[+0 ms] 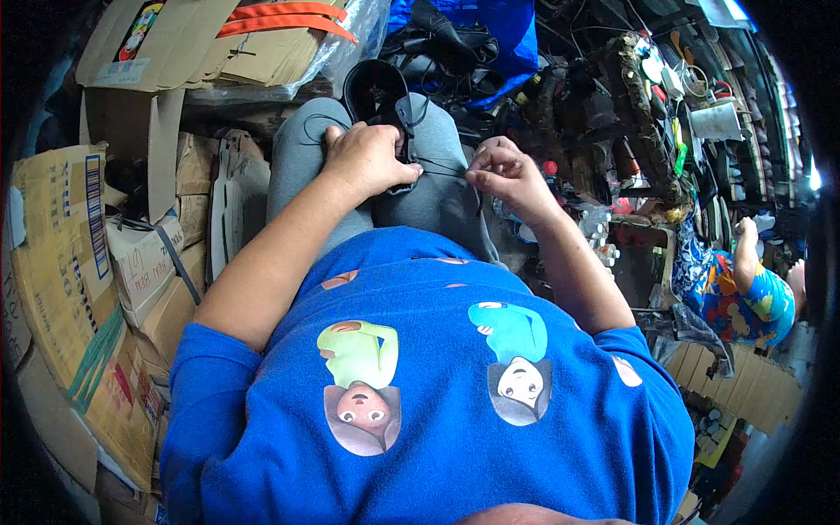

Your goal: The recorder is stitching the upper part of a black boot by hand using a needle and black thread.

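A black shoe (374, 86) rests on my grey-trousered lap, its rounded opening facing up and away from me. Beside the opening stands a dark grey flap (411, 110) with small holes in it. My left hand (371, 157) is closed around the shoe's near part, hiding much of it. From there a thin black shoelace (444, 166) stretches to the right, where my right hand (509, 178) pinches it between thumb and fingers. Another length of the black lace curls over my left knee, next to my left hand.
Cardboard boxes (66, 289) are stacked along my left, and a flattened carton with orange straps (280, 19) lies ahead. More black shoes (451, 52) sit by a blue sheet (518, 39). To the right are a cluttered rack (612, 114) and another person in a colourful shirt (757, 302).
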{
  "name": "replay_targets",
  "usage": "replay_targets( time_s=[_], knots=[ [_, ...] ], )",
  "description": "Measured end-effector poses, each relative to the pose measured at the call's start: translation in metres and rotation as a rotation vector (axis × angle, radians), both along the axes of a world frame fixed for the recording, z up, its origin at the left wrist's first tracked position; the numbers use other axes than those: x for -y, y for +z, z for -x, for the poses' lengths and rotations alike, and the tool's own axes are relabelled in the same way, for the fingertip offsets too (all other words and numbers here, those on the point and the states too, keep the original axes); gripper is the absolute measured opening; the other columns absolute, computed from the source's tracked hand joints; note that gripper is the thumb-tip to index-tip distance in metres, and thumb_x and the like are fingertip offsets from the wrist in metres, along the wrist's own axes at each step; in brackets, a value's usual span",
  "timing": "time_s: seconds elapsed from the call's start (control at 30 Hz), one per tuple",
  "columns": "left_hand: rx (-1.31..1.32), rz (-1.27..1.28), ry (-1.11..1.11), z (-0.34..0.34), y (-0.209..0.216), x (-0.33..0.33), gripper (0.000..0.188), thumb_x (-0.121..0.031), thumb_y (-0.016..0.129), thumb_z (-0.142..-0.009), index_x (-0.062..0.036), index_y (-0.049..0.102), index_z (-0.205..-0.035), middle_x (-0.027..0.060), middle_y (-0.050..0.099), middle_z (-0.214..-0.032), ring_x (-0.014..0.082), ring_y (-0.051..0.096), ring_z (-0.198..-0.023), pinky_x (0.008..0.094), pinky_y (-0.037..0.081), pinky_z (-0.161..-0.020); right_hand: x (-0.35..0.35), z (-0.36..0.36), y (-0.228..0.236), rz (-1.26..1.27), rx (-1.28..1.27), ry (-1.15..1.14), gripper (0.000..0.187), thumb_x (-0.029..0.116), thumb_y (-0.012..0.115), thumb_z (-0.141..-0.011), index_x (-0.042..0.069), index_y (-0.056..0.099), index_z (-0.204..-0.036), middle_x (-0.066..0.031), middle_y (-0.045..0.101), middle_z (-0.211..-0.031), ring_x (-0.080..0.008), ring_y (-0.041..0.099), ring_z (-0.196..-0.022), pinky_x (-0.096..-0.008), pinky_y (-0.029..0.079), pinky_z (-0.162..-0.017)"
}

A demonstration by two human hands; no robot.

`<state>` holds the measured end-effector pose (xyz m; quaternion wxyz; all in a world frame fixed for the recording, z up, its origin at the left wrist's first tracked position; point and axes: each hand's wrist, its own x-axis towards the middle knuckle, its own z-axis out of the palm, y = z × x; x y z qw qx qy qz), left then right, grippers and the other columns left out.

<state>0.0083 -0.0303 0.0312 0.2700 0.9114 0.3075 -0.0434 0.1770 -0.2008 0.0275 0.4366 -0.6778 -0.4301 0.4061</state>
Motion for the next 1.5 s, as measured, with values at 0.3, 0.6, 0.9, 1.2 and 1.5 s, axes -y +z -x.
replay_targets(
  time_s=[0.3,0.6,0.9,1.2,1.5],
  knots=[
    [-0.05,0.045,-0.006,-0.002,0.001,-0.002,0.041,-0.046,0.073,-0.062,-0.0104,0.068,-0.082,0.0096,0.067,-0.086,0.0266,0.06,-0.095,0.0431,0.033,-0.083,-0.01,-0.004,0.01,0.032,-0.209,-0.114,0.016,0.012,0.065,-0.083,0.002,0.063,-0.095,-0.002,0.061,-0.09,-0.0106,0.055,-0.088,-0.0253,0.043,-0.084],
    [-0.059,0.059,-0.025,-0.004,0.005,0.0,0.039,-0.045,0.072,-0.064,-0.0108,0.068,-0.083,0.0082,0.067,-0.086,0.0254,0.061,-0.094,0.0437,0.033,-0.083,-0.016,0.023,-0.04,-0.068,0.171,-0.143,0.018,0.022,0.078,-0.072,0.01,0.071,-0.083,-0.0026,0.054,-0.088,-0.0152,0.047,-0.088,-0.0285,0.039,-0.077],
    [-0.02,0.015,-0.011,-0.004,-0.001,0.003,0.041,-0.046,0.073,-0.062,-0.0097,0.067,-0.079,0.0102,0.067,-0.084,0.0271,0.06,-0.092,0.0437,0.033,-0.081,0.004,0.016,-0.007,0.0,-0.384,-0.047,0.013,0.018,0.059,-0.078,0.005,0.06,-0.078,-0.0007,0.056,-0.091,-0.0129,0.048,-0.094,-0.027,0.035,-0.087],
    [-0.092,0.042,-0.028,-0.003,0.004,-0.001,0.042,-0.047,0.072,-0.063,-0.0107,0.068,-0.084,0.01,0.066,-0.09,0.0265,0.058,-0.099,0.0439,0.032,-0.085,-0.017,-0.041,-0.011,-0.088,-0.453,-0.119,0.012,0.023,0.06,-0.087,0.011,0.06,-0.087,0.004,0.058,-0.079,-0.0065,0.045,-0.07,-0.0219,0.033,-0.07],
    [0.04,0.072,-0.08,0.003,0.002,-0.003,0.037,-0.044,0.07,-0.072,-0.0078,0.065,-0.081,0.0133,0.066,-0.086,0.0284,0.061,-0.089,0.0431,0.037,-0.076,-0.008,-0.066,-0.062,0.216,0.271,-0.161,0.018,0.022,0.064,-0.087,0.004,0.065,-0.091,-0.0013,0.057,-0.078,-0.0109,0.052,-0.072,-0.0257,0.043,-0.068]
  ],
)
